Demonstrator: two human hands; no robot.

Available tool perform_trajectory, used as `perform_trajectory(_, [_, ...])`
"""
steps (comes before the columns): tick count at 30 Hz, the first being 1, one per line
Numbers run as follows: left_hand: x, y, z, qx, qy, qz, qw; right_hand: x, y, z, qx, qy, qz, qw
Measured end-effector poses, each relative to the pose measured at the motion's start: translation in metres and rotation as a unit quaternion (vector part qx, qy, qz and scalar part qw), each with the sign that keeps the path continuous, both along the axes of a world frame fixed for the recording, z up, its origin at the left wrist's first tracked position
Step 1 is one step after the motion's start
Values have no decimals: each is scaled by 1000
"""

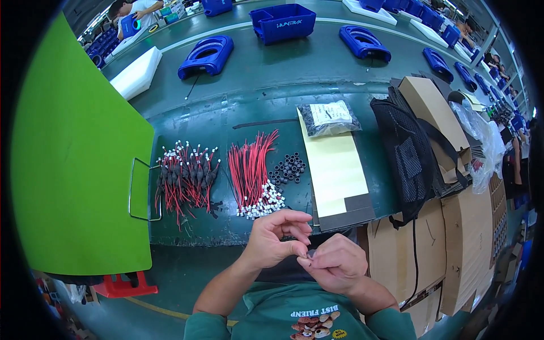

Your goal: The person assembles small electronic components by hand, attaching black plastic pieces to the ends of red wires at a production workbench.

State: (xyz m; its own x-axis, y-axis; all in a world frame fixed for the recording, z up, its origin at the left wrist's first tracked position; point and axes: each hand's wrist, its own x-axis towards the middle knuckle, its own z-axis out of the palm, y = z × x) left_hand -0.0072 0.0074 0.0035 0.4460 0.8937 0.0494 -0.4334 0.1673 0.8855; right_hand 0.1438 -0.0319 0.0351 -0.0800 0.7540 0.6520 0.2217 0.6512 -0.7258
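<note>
Close in front of my body, past the near table edge, my left hand (279, 240) and my right hand (340, 264) meet at the fingertips. Both are closed in a pinch around something tiny, too small to make out. Beyond them on the green table lies a row of red and black wires (249, 170) with white connectors (263, 203) at their near ends. Small black rings (288, 168) are heaped to its right. On the left is a pile of wire leads (187, 175) with black lumps along them and white connectors.
A pale yellow sheet (334, 175) on black sheets bears a clear bag of black parts (328, 118). At right are a black mesh bag (401, 153) and cardboard boxes (413, 249). A green panel (79, 153) stands left. Blue housings (207, 55) and a blue bin (283, 24) sit behind.
</note>
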Motion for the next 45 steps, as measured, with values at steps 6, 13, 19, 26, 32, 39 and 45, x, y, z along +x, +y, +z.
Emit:
perform_trajectory(6, [2, -1, -1, 13, -13, 1, 1000, -3, -1, 2, -18, 31, -7, 999])
perform_trajectory(13, [2, 0, -4, 41, -2, 5, 999, 1, -3, 2, -23, 10, 7, 1000])
perform_trajectory(19, [3, 1, -4, 42, -6, 11, 999, -5, 3, 5, -14, 32, -38, 999])
perform_trajectory(26, [5, -2, -4, 32, -8, 7, 999, 3, -4, 0, -12, 13, 1, 1000])
perform_trajectory(32, [5, -1, -5, 41, -9, 17, 999, -5, 2, 0, -8, 53, -51, 997])
perform_trajectory(39, [7, -1, -5, 45, -5, 9, 999, 3, -3, -2, -7, 21, -7, 1000])
perform_trajectory(45, [6, -2, -6, 41, -4, 12, 999, 1, -4, -2, -14, 23, -18, 999])
